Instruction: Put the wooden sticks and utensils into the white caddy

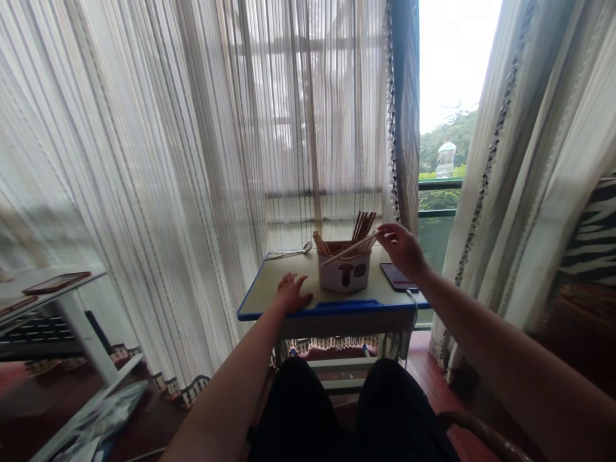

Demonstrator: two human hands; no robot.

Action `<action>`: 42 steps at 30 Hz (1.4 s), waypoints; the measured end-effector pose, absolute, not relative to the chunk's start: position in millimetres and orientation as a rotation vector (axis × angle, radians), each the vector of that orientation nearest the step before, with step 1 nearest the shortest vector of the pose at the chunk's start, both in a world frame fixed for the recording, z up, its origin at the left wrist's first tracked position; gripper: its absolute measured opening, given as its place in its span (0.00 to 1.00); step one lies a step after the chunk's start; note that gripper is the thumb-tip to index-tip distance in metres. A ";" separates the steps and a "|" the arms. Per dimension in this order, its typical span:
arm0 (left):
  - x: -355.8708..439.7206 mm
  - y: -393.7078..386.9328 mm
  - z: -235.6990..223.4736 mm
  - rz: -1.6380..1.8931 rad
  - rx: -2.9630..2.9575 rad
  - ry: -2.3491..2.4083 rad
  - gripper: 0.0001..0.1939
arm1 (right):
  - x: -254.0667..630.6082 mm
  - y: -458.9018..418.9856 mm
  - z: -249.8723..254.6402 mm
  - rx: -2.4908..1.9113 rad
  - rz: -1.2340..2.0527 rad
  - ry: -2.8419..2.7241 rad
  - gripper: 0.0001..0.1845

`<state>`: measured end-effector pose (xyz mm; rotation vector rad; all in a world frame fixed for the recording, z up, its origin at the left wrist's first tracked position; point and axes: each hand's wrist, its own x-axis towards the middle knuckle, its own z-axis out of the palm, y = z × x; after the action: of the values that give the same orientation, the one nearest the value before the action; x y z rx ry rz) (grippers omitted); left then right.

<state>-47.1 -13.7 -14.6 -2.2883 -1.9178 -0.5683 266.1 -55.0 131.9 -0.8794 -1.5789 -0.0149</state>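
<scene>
My right hand is closed at the fingertips on the upper end of light wooden chopsticks. They slant down to the left across the top of a pale utensil holder with a dark T-shaped mark on its front. Whether their lower ends touch the rim, I cannot tell. Several dark brown chopsticks stand upright at the holder's back right, and light wooden utensils lean in its left part. Left of the holder, my left hand is over the desktop, fingers apart and holding nothing.
A metal slotted spoon lies at the back left of the blue-edged desk. Right of the holder is a phone or tablet with a white cable. Sheer curtains hang behind; another table stands at left.
</scene>
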 end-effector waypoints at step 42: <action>-46.8 -4.3 -13.2 -0.467 -2.104 -2.133 0.39 | 227.5 -52.3 101.5 -1.225 -0.608 -1.778 0.27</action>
<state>-46.8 -4.3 -13.2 -2.1040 -2.1330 -0.4674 227.5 -52.3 101.5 -1.2247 -1.7777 -0.6079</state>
